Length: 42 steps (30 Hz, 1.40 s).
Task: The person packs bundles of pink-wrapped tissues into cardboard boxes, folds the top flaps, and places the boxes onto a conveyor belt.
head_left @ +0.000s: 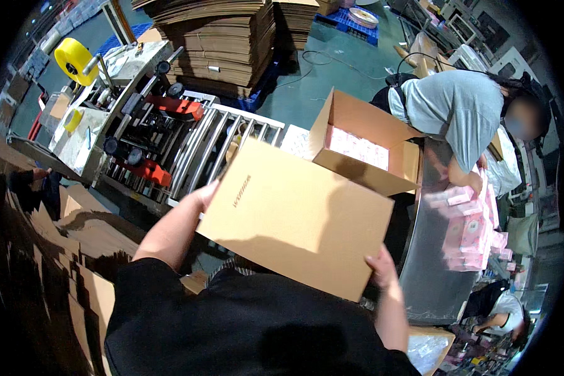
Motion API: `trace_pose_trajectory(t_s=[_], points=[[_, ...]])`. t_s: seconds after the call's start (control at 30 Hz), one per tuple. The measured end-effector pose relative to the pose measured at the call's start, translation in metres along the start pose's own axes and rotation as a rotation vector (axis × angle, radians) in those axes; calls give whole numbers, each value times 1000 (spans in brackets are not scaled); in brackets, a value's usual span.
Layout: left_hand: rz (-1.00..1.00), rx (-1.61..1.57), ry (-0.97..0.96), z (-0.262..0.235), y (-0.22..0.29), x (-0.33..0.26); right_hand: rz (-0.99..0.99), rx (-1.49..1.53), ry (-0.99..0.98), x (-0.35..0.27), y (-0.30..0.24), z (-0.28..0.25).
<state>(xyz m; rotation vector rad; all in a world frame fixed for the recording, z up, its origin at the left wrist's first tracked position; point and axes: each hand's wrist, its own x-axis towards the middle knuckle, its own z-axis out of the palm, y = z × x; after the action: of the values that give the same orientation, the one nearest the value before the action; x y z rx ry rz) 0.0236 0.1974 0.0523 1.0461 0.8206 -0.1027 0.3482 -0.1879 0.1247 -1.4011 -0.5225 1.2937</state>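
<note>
Head view. Both my hands are on one cardboard panel (301, 219), held out before me above my black top (244, 307). Broad tan face toward me, tilted, its right end lower in view; some dark printing near the left edge, a shadow across the lower half.

My left hand (207, 194) grips the left edge; most of its fingers are hidden by the board. My right hand (383, 268) is closed on the right edge near the lower corner, a fingertip over the face; the underside grip I cannot see.

Just beyond the panel: an open carton (366, 116), flaps up, pink-and-white packs (357, 149) inside. The panel overlaps its near side in view; whether they touch, I cannot tell.

Left: roller conveyor (197, 150) running into a taping machine (138, 135) with red guides and a yellow tape roll (75, 61). Behind it, a tall stack of flat cardboard (213, 47). More cardboard sheets (94, 229) lower left.

Right: a co-worker in a grey-blue shirt (454, 100) bends over a dark worktop (432, 282), hands at pink packages (467, 235). Another person (504, 316) farther down.
</note>
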Motion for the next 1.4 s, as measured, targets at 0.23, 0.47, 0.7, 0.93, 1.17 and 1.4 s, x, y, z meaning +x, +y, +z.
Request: trace_pose_trajectory(t_s=[0.23, 0.47, 0.7, 0.93, 1.17, 1.4], points=[[-70, 278, -304, 75, 11, 39, 141, -673, -124, 81, 1, 118], [239, 817, 106, 113, -3, 44, 184, -787, -501, 113, 4, 98], [286, 189, 142, -45, -30, 39, 120, -1827, -89, -2, 43, -80], [-283, 1357, 556, 14, -129, 79, 219, -1148, 346, 0, 155, -141], [-176, 1170, 470, 111, -104, 121, 330, -1043, 256, 4, 130, -202], [136, 1488, 70, 23, -134, 204, -172, -879, 616, -68, 89, -198]])
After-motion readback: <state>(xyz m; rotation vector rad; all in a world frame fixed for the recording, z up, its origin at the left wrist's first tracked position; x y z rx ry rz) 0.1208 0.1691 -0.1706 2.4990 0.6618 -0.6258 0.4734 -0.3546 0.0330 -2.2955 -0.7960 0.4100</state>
